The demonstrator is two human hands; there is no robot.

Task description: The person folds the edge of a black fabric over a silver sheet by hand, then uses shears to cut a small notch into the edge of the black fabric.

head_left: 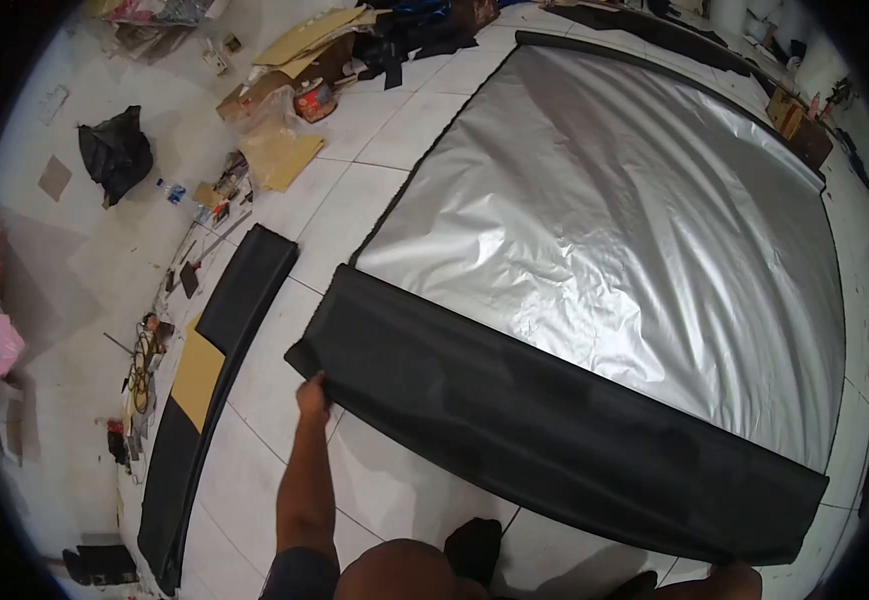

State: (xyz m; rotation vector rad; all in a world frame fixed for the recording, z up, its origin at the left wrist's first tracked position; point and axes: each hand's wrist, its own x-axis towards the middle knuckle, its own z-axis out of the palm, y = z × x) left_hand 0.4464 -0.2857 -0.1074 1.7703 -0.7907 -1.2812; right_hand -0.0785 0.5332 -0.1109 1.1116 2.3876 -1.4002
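On the white-tiled floor (pixel 375 200), beyond our grip, a silver-backed sheet (pixel 595 230) is lying wrinkled; its black flap (pixel 555 420) is stretching from one grip to the other. A folded black strip (pixel 245 290) is lying farther left. We are extending our left arm (pixel 305 490) forward. Left of it, a tan panel (pixel 198 375) is showing partway along the strip. Our left hand (pixel 313 395) is pinching the flap's near-left edge; our right hand (pixel 735 582), cropped below, is touching its near-right edge, and we cannot tell how its fingers are closing.

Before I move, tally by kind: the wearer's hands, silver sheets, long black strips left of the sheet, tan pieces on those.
Left hand and right hand: 2
Silver sheet: 1
Long black strip: 1
Tan piece: 1
Total: 5
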